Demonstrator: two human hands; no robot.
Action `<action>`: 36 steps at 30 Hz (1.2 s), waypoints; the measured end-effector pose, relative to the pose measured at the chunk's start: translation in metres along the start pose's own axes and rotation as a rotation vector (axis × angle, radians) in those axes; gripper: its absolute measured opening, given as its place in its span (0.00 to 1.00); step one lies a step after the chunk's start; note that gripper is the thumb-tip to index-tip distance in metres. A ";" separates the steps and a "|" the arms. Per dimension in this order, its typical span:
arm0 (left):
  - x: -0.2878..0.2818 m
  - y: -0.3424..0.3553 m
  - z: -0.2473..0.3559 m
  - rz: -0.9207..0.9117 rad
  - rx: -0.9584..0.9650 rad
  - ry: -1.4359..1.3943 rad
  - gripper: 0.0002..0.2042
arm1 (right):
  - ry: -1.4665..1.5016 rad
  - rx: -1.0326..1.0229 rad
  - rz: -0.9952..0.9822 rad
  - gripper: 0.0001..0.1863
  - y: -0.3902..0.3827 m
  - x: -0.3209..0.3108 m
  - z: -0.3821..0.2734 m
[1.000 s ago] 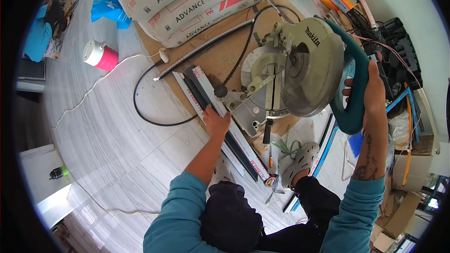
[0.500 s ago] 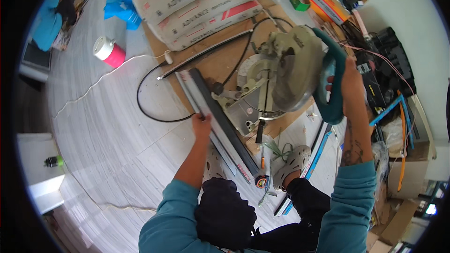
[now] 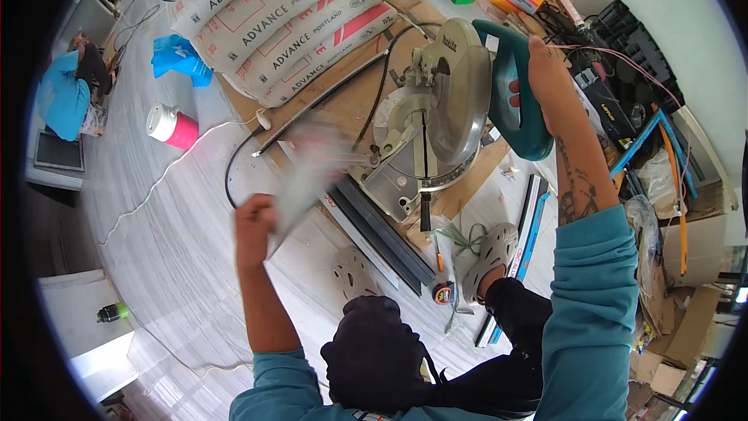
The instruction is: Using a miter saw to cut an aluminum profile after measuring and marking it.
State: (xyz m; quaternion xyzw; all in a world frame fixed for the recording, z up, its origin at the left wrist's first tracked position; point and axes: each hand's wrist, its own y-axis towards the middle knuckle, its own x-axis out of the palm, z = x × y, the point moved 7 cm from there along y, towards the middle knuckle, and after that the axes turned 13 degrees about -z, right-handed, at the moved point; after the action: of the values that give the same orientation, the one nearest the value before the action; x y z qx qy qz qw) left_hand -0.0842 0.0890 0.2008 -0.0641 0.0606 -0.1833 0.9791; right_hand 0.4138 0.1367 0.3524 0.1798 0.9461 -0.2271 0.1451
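Note:
My right hand (image 3: 539, 82) is wrapped round the teal handle (image 3: 505, 70) of a miter saw (image 3: 460, 101). The saw's head is raised above its round base, with the clear guard covering the blade. My left hand (image 3: 255, 226) is closed on a pale metal profile (image 3: 304, 175), smeared by motion, left of the saw. Dark and silver profiles (image 3: 382, 238) lie together slantwise between the saw base and my feet. Close to their near end sit a tape measure (image 3: 443, 292) and a thin orange-handled tool (image 3: 439, 260).
Stacked cement bags (image 3: 273, 39) stand behind the saw on the board. A pink-and-white jug (image 3: 173, 126) stands at left beside a white cord. More blue-edged profiles (image 3: 518, 257) lie by my right foot. Boxes, tool cases (image 3: 639, 54) and a blue-orange frame crowd the right wall.
My left hand has lifted a metal profile from beside the saw and moved left with it. The saw head, with my right hand on its handle, now looks sharp where it was blurred.

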 end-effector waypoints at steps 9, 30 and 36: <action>0.151 0.071 -0.158 -0.290 -0.351 0.607 0.33 | -0.038 0.041 -0.006 0.29 -0.001 0.000 -0.005; 0.168 0.125 -0.198 -0.212 -0.557 0.629 0.58 | -0.044 0.033 0.016 0.29 -0.002 0.005 -0.013; 0.168 0.122 -0.182 -0.323 -0.589 0.645 0.63 | -0.066 0.108 0.015 0.30 0.001 0.003 -0.011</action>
State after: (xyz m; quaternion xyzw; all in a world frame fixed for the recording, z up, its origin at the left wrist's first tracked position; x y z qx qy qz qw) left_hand 0.0883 0.1212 -0.0121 -0.2876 0.4004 -0.3190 0.8094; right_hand 0.4096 0.1431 0.3604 0.1869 0.9258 -0.2823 0.1680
